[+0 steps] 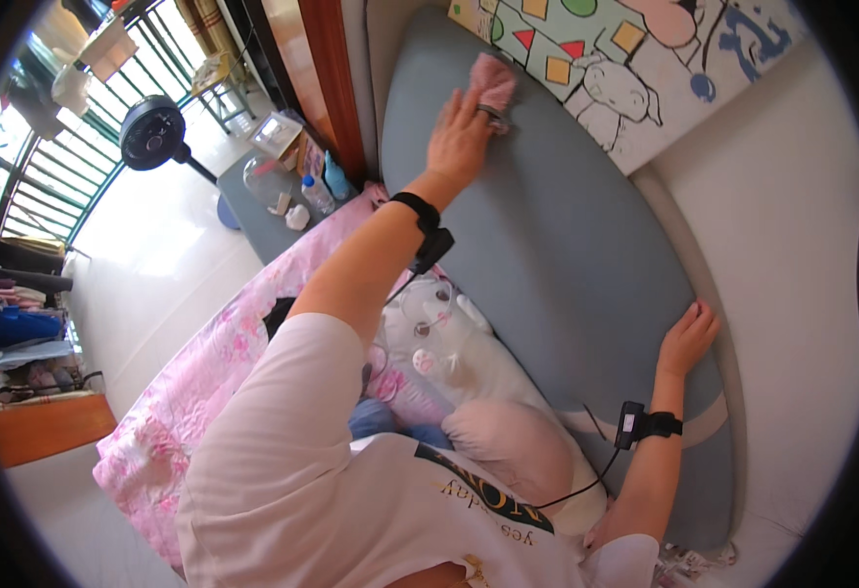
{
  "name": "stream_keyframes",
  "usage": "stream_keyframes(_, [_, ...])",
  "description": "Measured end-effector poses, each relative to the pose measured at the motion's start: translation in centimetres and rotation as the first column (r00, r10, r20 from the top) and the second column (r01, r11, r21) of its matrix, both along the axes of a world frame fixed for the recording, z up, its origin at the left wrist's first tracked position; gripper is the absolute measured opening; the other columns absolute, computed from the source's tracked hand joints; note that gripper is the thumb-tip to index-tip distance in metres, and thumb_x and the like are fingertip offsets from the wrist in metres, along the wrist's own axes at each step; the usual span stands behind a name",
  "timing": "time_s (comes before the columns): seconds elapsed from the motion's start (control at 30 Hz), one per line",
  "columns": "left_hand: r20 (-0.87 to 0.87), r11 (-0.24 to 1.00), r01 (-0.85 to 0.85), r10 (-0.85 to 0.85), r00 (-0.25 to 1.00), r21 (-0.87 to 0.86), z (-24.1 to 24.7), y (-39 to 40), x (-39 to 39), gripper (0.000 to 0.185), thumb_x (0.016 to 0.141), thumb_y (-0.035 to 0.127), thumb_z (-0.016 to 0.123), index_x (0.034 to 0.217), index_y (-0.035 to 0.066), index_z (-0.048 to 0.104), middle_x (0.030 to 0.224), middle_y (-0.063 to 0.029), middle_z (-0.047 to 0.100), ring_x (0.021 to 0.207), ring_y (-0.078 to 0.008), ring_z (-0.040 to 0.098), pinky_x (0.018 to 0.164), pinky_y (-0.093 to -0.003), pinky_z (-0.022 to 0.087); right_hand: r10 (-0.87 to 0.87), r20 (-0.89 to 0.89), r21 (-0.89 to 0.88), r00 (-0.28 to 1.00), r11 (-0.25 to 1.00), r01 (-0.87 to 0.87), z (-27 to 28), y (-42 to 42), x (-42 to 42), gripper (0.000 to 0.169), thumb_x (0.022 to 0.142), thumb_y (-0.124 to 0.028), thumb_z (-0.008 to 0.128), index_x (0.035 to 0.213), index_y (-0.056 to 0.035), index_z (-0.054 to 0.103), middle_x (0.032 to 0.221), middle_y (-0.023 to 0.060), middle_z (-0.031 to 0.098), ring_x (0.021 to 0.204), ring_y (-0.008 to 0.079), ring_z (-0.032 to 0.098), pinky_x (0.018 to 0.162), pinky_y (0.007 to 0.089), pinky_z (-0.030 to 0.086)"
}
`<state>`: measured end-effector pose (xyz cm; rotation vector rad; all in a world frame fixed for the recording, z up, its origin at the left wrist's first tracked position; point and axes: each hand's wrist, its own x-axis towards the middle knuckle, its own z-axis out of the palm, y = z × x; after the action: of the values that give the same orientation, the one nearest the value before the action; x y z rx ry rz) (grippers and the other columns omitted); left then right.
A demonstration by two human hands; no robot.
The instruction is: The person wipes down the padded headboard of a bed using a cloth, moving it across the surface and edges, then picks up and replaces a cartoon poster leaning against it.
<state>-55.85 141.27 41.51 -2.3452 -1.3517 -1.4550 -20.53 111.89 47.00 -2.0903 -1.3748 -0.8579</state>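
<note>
My left hand [459, 143] reaches up the grey padded headboard [547, 242] and presses a pink cloth [494, 79] to it, near the far end. The cloth sticks out beyond my fingertips, with a darker edge showing beside them. Lower down, my right hand [688, 334] sits at the headboard's outer rim, fingers curled over the edge. Both wrists wear black straps with small boxes and cables. Below the headboard lie a white plush cat pillow [429, 323] and a pale pink cushion-like form [510, 445].
Pink floral bedding [238, 331] covers the bed. Beside it, a grey bedside table [242, 209] bears bottles [318, 195] and small items. A black fan [154, 132] stands past it. A cartoon painting [606, 81] leans behind the headboard. Clothes are stacked on a shelf [47, 426].
</note>
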Motion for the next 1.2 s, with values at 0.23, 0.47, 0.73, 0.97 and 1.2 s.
stream_keyframes(0.23, [0.056, 0.993, -0.108, 0.110, 0.992, -0.043, 0.3, 12.4, -5.4, 0.027, 0.092, 0.022, 0.050, 0.112, 0.005, 0.055, 0.141, -0.0217, 0.036, 0.126, -0.0431, 0.036, 0.105, -0.0458, 0.031, -0.030, 0.032, -0.011, 0.999, 0.999, 0.030, -0.5, 0.0, 0.3, 0.024, 0.098, -0.019, 0.041, 0.105, -0.0020, 0.057, 0.100, 0.0152, 0.051, 0.089, 0.0308, 0.053, 0.079, 0.0382, 0.044])
stream_keyframes(0.47, [0.518, 0.985, -0.139, 0.172, 0.838, -0.102, -3.0, 13.6, -4.7, 0.036, 0.095, 0.028, 0.044, 0.118, 0.003, 0.053, 0.144, -0.0257, 0.031, 0.128, -0.0471, 0.031, 0.107, -0.0478, 0.027, -0.037, 0.030, -0.041, 0.999, 0.998, 0.039, -0.6, 0.6, -0.6, 0.023, 0.097, -0.017, 0.041, 0.105, -0.0024, 0.057, 0.100, 0.0159, 0.052, 0.090, 0.0315, 0.053, 0.079, 0.0389, 0.044])
stream_keyframes(0.73, [0.494, 0.997, -0.042, 0.069, 0.867, -0.066, -3.6, -2.7, 6.7, 0.032, 0.094, 0.015, 0.047, 0.117, -0.006, 0.051, 0.144, -0.0240, 0.033, 0.133, -0.0464, 0.024, 0.109, -0.0484, 0.022, -0.055, 0.107, -0.007, 0.993, 0.998, 0.056, -1.7, -0.8, 1.1, 0.018, 0.091, -0.011, 0.049, 0.105, -0.0047, 0.058, 0.096, 0.0156, 0.054, 0.091, 0.0340, 0.052, 0.080, 0.0415, 0.043])
stream_keyframes(0.97, [0.076, 0.769, 0.630, -0.638, 0.766, 0.108, 0.1, -20.4, 18.9, 0.029, 0.090, 0.009, 0.053, 0.115, -0.005, 0.055, 0.138, -0.0186, 0.044, 0.131, -0.0419, 0.035, 0.106, -0.0464, 0.031, 0.102, 0.099, 0.231, 0.990, 0.965, -0.123, -2.3, 0.7, 0.9, 0.010, 0.085, -0.015, 0.054, 0.088, -0.0076, 0.059, 0.088, 0.0147, 0.058, 0.083, 0.0356, 0.055, 0.068, 0.0448, 0.047])
stream_keyframes(1.2, [0.058, 0.724, 0.689, -0.687, 0.724, -0.019, 2.1, -31.0, 30.8, 0.031, 0.094, 0.019, 0.048, 0.116, -0.002, 0.056, 0.139, -0.0151, 0.044, 0.132, -0.0346, 0.036, 0.107, -0.0466, 0.028, 0.389, -0.411, 0.440, 0.825, 0.877, -0.194, 0.9, -16.9, 5.1, 0.015, 0.086, -0.008, 0.053, 0.101, -0.0090, 0.052, 0.098, 0.0148, 0.056, 0.088, 0.0370, 0.057, 0.072, 0.0448, 0.048])
